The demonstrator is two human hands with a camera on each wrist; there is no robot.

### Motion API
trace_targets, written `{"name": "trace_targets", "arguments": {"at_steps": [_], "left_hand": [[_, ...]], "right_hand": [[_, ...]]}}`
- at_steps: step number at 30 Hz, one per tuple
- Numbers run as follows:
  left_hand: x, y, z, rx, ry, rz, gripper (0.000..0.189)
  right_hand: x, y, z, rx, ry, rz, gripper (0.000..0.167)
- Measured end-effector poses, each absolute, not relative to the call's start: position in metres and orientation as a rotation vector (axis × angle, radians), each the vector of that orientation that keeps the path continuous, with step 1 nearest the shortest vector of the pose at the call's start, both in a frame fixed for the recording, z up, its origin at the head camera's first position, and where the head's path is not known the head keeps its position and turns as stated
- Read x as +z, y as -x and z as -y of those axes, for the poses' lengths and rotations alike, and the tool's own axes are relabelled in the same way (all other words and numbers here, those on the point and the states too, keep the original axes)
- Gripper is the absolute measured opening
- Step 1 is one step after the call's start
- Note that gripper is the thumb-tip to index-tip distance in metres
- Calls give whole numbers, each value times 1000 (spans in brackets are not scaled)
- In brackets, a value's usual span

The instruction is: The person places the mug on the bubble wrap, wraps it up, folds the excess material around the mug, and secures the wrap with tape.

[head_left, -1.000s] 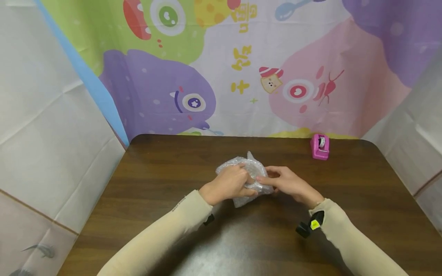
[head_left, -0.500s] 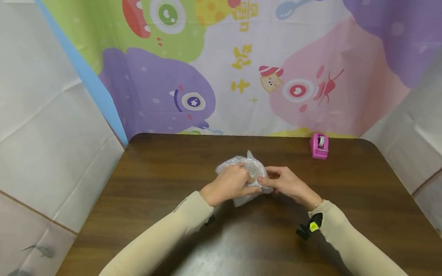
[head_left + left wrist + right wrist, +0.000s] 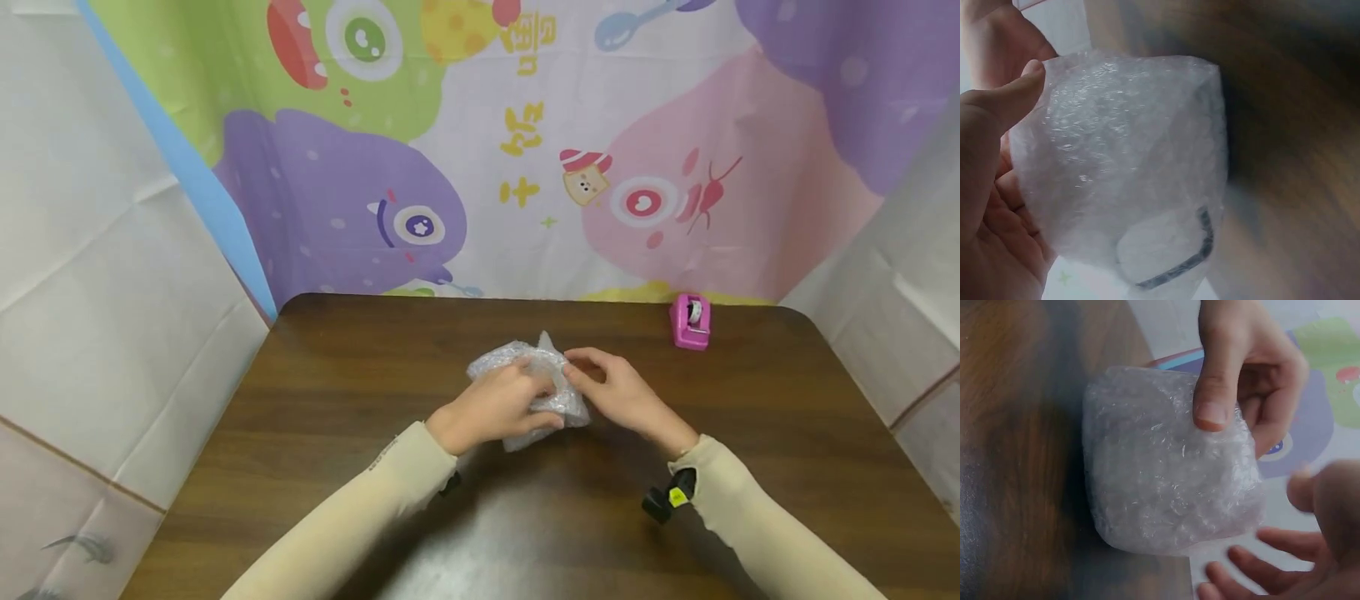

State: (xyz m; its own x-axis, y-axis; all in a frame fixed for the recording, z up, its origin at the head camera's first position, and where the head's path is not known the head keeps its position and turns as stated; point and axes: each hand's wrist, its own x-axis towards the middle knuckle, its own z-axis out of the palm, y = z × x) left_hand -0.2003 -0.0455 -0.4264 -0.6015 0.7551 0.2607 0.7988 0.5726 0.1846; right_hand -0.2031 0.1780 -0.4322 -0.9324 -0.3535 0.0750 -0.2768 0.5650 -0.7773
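A bundle of clear bubble wrap [image 3: 572,407] stands near the middle of the table, its rounded opening facing up. In the left wrist view a dark curved strip [image 3: 1175,270] shows through the lower part of the wrap. My left hand [image 3: 498,402] grips the bundle at its opening, fingers tucked inside and thumb [image 3: 1213,409] on the outer face. My right hand [image 3: 626,393] is at the far right side of the opening, fingertips right at the edge. The right wrist view has its thumb and fingers spread and loosely bent beside the wrap.
A pink tape dispenser [image 3: 690,322] sits at the back right of the brown wooden table [image 3: 360,358]. A cartoon-printed curtain [image 3: 517,250] hangs behind the table, and pale panels [image 3: 120,275] stand at both sides.
My right hand has loosened from the right side of the wrap and shifted slightly up and back along its edge. My left hand stays at the opening.
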Motion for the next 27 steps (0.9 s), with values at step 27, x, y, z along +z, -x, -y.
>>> {"name": "trace_targets", "arguments": {"at_steps": [27], "left_hand": [[-400, 201, 90, -615, 1553, 2750, 30]], "right_hand": [[-434, 186, -180, -812, 1374, -3012, 26]]}}
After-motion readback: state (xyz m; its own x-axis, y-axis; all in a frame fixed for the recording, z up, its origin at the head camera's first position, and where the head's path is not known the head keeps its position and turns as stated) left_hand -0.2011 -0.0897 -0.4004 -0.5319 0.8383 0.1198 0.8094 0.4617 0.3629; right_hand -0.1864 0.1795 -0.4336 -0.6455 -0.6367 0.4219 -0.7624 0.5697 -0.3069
